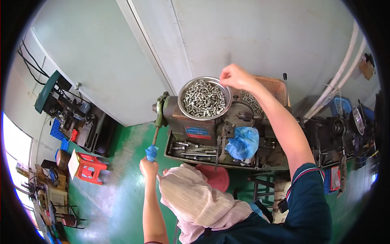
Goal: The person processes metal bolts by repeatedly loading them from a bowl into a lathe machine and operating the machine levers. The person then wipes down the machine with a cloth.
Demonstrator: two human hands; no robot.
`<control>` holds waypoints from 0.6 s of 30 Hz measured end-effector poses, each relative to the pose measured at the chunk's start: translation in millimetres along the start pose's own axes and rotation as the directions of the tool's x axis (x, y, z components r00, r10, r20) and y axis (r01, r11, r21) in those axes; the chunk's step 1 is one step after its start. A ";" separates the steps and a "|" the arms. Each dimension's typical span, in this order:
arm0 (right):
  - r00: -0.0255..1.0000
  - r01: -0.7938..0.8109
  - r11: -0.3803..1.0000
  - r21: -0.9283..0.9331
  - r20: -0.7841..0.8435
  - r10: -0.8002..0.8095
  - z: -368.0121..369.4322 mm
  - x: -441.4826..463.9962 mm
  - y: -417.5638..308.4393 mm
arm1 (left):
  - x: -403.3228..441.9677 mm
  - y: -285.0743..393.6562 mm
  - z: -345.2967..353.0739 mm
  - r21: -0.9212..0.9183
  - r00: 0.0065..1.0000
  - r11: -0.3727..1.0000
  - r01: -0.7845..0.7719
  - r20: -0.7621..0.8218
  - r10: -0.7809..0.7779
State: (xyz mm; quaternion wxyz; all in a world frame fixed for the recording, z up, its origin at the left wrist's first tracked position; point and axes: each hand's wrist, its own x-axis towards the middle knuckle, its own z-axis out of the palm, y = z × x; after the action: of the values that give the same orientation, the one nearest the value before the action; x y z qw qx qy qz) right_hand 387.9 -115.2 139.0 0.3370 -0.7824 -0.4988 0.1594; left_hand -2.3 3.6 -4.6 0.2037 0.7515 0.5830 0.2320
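Note:
My left hand (148, 167) is closed around the lower end of a machine lever (156, 136), just below the blue wrapping (151, 153) on its grip. Over the right rim of a round steel bowl (181, 106), my right hand (234, 76) is curled with thumb and fingertips together; whatever sits between them, if anything, cannot be made out. Small shiny metal pins (204, 99) fill the bowl, which stands on top of the machine's headstock (187, 120). A chuck-like metal part (245, 115) lies to the right of the bowl, below my right forearm.
Behind my right forearm is an orange basket (276, 86) near more small metal parts (252, 101). A blue cloth (243, 143) lies on the machine's front, beside a tray of metal rods (198, 152). A red stool (90, 167) stands on the floor at left.

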 end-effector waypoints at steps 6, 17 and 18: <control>0.973 -0.203 0.979 -0.024 -0.120 0.199 6.0 -39.7 52.8 | -1.7 5.0 -3.8 -0.002 1.000 1.000 -0.019 -0.001 0.019; 0.969 -0.248 0.966 0.069 0.034 0.246 83.9 -53.2 80.8 | -2.1 5.3 -4.3 0.023 0.999 0.999 -0.034 -0.002 0.034; 0.974 -0.228 0.972 0.064 0.031 0.226 83.6 -53.5 81.7 | -2.9 6.6 -4.4 0.018 1.000 1.000 -0.021 -0.012 0.022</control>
State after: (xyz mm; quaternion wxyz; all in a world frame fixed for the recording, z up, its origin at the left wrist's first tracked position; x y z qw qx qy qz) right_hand 369.8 -154.4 17.9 0.3365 -0.8206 -0.4046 0.2227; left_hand -0.3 -0.7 2.4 0.1910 0.7580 0.5782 0.2339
